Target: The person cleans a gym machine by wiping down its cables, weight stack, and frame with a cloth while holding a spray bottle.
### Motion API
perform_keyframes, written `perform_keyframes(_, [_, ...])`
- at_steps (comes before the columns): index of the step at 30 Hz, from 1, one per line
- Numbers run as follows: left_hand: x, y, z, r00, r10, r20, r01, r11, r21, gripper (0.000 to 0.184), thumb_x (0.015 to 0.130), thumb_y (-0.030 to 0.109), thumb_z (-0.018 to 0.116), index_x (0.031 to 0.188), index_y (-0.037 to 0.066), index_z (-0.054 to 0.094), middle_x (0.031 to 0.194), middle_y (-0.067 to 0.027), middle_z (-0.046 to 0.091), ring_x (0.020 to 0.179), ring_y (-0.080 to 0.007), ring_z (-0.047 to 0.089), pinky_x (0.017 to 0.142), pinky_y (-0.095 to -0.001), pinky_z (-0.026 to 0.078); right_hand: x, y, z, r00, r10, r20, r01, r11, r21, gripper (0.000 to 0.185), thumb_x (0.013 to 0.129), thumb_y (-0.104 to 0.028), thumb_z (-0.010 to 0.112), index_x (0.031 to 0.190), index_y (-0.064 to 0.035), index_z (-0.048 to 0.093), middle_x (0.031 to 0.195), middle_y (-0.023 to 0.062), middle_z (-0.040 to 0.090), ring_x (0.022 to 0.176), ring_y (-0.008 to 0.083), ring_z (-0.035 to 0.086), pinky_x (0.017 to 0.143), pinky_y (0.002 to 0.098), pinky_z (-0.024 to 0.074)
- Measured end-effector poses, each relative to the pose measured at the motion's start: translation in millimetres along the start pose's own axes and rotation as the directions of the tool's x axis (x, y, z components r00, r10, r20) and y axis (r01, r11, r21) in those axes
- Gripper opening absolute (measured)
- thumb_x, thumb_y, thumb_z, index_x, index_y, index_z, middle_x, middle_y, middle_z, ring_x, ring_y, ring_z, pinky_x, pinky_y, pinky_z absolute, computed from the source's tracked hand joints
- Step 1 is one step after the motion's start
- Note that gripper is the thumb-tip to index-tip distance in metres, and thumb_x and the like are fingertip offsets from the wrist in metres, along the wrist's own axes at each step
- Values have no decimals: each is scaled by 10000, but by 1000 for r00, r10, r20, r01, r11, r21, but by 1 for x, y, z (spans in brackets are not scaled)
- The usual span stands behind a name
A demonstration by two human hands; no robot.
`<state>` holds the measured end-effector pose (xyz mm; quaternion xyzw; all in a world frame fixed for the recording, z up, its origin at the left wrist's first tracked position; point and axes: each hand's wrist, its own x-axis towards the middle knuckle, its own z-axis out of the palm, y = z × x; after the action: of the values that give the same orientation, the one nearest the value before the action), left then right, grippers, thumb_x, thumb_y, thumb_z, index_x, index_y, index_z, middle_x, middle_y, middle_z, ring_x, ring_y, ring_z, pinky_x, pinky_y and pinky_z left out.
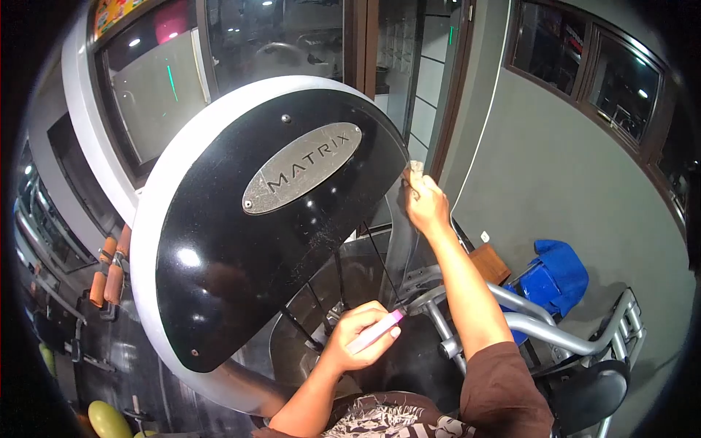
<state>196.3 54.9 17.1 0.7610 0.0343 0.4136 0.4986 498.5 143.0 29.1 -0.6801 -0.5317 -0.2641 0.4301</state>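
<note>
My left hand [359,337] is closed round a slim, pale object with a pink end [378,330], perhaps a small bottle; its exact kind cannot be made out. Higher up on the right, my right hand [426,198] pinches a small pale cloth [416,168] against the right edge of a machine's rounded cover. That cover has a glossy black panel [219,270], a white rim and an oval MATRIX plate [303,169]. My left hand is below the panel's lower edge, apart from it.
Silver machine tubes [562,332] and a black pad [591,394] stand at right. Behind them are a blue cloth [561,274] and a brown box [488,264]. Brown foam rollers [109,281] are at left, a green ball [108,420] at lower left. Cables hang below the cover.
</note>
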Motion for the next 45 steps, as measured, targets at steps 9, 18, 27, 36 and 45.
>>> perform_keyframes(9, [-1, 0, 1, 1000, -9, 0, 9, 1000, -14, 56, 847, 6, 726, 880, -20, 689, 816, -90, 656, 714, -187, 623, 667, -306, 485, -86, 33, 14, 986, -1, 169, 7, 999, -32, 447, 918, -216, 631, 1341, -360, 622, 921, 116, 615, 718, 416, 679, 641, 537, 570])
perform_keyframes(18, [-1, 2, 2, 999, -33, -7, 33, 999, -17, 67, 854, 30, 728, 883, -23, 697, 791, -92, 652, 706, -185, 621, 662, -303, 480, -3, 0, 0, 995, 35, 89, -30, 998, -58, 462, 934, -230, 606, 1382, -340, 594, 912, 127, 610, 784, 393, 689, 663, 507, 576])
perform_keyframes(27, [-2, 2, 1, 1000, -27, -6, 27, 999, -22, 61, 845, 17, 726, 871, -26, 691, 822, -102, 659, 719, -192, 626, 668, -309, 486, -74, 26, 10, 988, 18, 156, -8, 998, -64, 424, 918, -221, 636, 1322, -349, 650, 873, 124, 603, 735, 394, 689, 650, 518, 572])
perform_keyframes(36, [-1, -1, 2, 1000, -23, -7, 23, 999, -28, 65, 842, 9, 728, 877, -30, 690, 814, -95, 650, 716, -187, 621, 668, -308, 483, -7, 2, 16, 995, 95, -1, -95, 994, 49, 396, 954, -190, 582, 1342, -235, 646, 882, 184, 635, 781, 416, 681, 694, 500, 558])
perform_keyframes(45, [0, 4, 0, 1000, 1, -13, -1, 1000, -8, 60, 842, 8, 725, 881, -20, 690, 802, -94, 652, 704, -190, 621, 659, -307, 483, -82, 16, 23, 977, 19, 210, -6, 998, -61, 349, 902, -155, 634, 1214, -294, 706, 959, 108, 654, 802, 373, 703, 696, 482, 594])
